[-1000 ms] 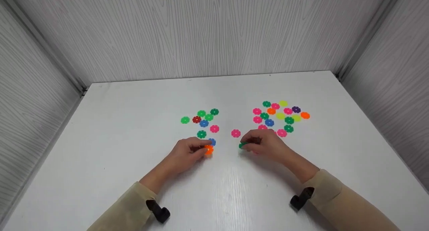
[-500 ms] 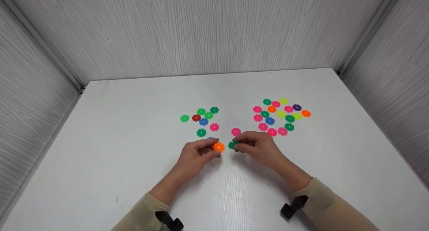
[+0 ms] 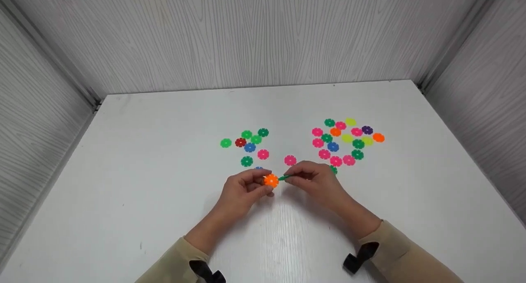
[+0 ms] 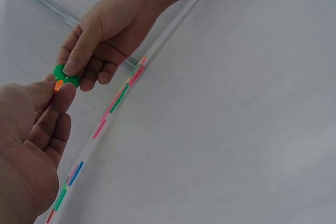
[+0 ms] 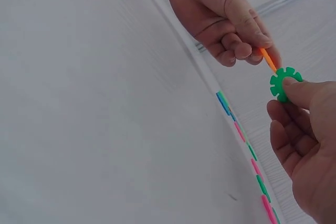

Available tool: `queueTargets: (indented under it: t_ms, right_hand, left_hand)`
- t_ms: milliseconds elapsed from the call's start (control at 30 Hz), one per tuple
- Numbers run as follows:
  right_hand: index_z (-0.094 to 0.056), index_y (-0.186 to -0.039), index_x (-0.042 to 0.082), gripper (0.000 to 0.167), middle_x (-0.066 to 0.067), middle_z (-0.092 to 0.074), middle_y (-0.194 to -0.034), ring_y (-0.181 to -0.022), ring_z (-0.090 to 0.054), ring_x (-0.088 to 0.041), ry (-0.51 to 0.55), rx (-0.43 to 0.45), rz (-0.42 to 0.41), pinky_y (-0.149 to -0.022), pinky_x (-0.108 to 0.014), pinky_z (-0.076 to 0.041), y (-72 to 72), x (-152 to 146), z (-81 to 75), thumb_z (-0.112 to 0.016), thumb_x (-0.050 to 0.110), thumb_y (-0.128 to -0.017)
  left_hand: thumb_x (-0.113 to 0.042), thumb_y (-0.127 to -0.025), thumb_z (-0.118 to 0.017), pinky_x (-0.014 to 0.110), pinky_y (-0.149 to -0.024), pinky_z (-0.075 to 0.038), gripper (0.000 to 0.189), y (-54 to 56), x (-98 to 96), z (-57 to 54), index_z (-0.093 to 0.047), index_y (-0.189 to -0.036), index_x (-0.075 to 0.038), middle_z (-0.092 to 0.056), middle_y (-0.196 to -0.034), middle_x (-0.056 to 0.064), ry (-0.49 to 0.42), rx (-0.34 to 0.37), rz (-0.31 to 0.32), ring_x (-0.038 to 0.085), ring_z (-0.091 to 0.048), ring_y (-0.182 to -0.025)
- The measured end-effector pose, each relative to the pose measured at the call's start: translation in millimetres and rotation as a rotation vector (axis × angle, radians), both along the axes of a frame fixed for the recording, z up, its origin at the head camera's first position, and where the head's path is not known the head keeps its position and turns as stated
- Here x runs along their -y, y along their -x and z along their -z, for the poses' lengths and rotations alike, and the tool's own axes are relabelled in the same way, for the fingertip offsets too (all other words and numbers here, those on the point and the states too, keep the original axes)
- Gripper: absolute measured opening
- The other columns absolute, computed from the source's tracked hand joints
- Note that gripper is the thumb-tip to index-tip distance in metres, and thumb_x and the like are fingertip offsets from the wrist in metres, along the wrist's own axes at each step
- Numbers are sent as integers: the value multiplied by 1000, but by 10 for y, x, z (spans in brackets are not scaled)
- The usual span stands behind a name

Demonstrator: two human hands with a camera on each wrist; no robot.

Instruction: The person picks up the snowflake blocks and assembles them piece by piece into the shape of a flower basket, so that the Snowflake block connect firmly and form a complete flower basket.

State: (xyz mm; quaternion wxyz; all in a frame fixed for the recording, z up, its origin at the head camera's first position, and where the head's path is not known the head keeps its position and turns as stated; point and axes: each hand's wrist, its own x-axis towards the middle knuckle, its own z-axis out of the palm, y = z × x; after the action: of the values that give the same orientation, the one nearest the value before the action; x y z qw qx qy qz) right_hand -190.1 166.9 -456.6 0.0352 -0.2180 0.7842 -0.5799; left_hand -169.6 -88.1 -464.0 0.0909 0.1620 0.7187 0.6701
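Between thumb and fingers, my left hand (image 3: 243,189) pinches an orange notched disc (image 3: 271,180), its flat face toward the head camera. My right hand (image 3: 318,182) pinches a green notched disc (image 3: 282,178), seen edge-on in the head view. Both discs are raised off the table and their rims meet at right angles. In the right wrist view the green disc (image 5: 283,83) shows its notches, and the orange disc (image 5: 268,59) appears as a thin edge against it. Whether a notch has slid into the other disc cannot be told.
Several loose discs in green, red, blue and pink lie left of centre, such as a dark red disc (image 3: 241,142). A larger scatter lies at right, including a purple disc (image 3: 367,129). One pink disc (image 3: 290,160) sits just beyond my hands on the white table (image 3: 172,151).
My hands have come together above the table, bringing the orange and green discs up to each other. The green disc has turned from face-on to edge-on.
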Motion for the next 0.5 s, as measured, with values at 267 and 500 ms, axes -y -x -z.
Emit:
queueTargets:
  t_ms: [267,500]
  right_hand:
    - [-84,-109,19,13,-1,-80,-102,-95,-76,-23,25,65,0,-88,-35,-63,-1,14,2,-82,17,-96]
    - [-82,-112,6,17,-3,-80,-102,-95,-78,-24,34,78,-15,-88,-34,-63,-9,25,11,-78,12,-97]
  left_hand:
    - [-12,-98,-77,32,-96,-59,42,-17,-3,5,-68,-137,1,-76,-109,11,-19,47,22,28,-78,-94]
    - [-11,-96,-80,32,-96,-59,40,-22,8,-11,-71,-133,1,-78,-108,12,-32,80,48,29,-79,-95]
